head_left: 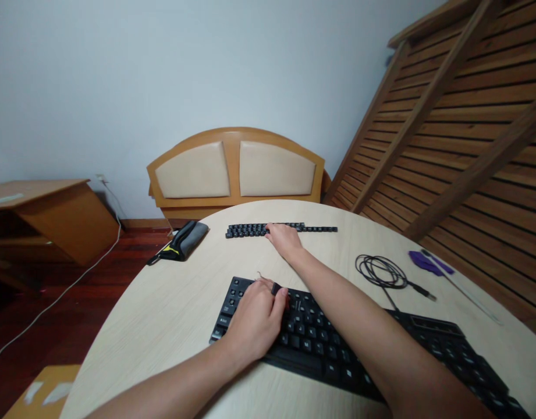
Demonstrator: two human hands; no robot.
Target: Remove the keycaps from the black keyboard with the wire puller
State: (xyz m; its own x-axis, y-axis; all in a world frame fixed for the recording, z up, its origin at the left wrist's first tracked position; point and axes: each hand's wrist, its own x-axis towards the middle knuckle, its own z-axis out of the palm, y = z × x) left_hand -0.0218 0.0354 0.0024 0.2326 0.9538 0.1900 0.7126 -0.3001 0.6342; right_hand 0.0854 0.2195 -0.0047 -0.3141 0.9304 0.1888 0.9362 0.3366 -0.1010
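A black keyboard (311, 343) lies slanted on the round table. Several positions at its upper left look like bare key sockets. My left hand (259, 311) rests over its left part, with a small black keycap (275, 288) pinched between thumb and forefinger. A thin wire-like loop (261, 275) sticks up behind those fingers; what it belongs to is hidden. Farther back, loose black keycaps (245, 230) stand lined up in rows. My right hand (284, 238) reaches across to them, its fingertips closed at a keycap in the front row; the hand hides part of the rows.
A coiled black USB cable (381, 272) lies behind the keyboard at right. Beyond it sit a purple cloth (429, 263) and a thin pale strip (468, 294). A grey and black pouch (180, 241) is at the table's left edge. A headboard (235, 137) stands behind the table (163, 314).
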